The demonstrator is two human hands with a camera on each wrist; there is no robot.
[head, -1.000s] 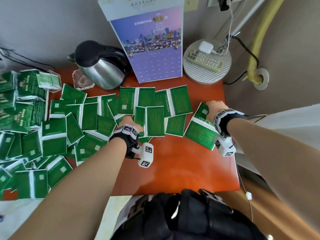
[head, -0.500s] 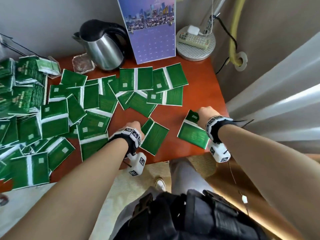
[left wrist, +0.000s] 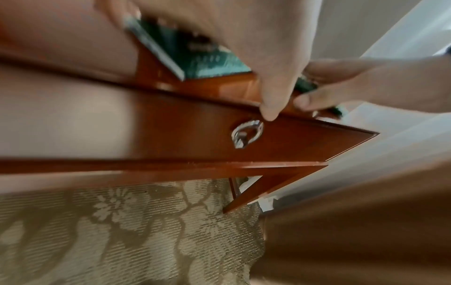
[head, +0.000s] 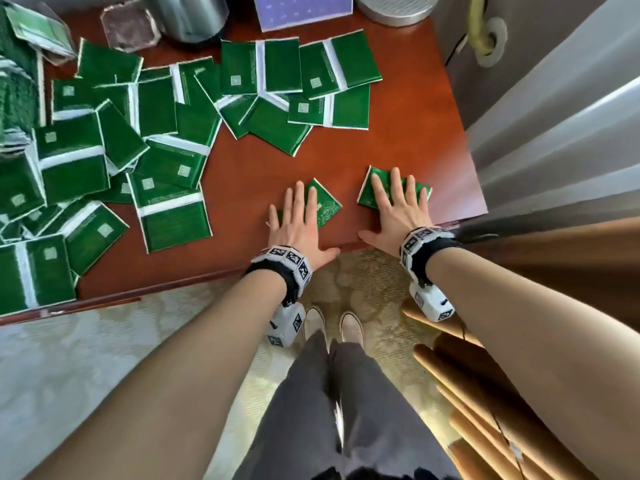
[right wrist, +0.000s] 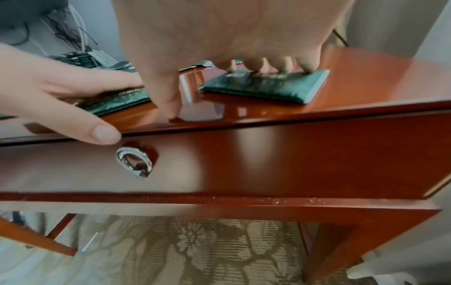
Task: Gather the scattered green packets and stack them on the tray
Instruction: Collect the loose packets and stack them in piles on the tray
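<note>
I have dragged two flat green foil packets to the near edge of the glossy red-brown wooden table (head: 242, 174). My left hand (head: 298, 223) lies flat, fingers spread, on one packet (head: 327, 207); my right hand (head: 394, 209) presses the other packet (head: 372, 183). Both are clear of the heap, ready to lift; I see no tray.

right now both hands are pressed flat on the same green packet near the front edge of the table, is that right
Not quite: each hand presses its own packet. In the head view the left hand lies flat on one green packet, and the right hand lies flat on a separate packet, with bare table between them. Both are near the front edge.
</note>
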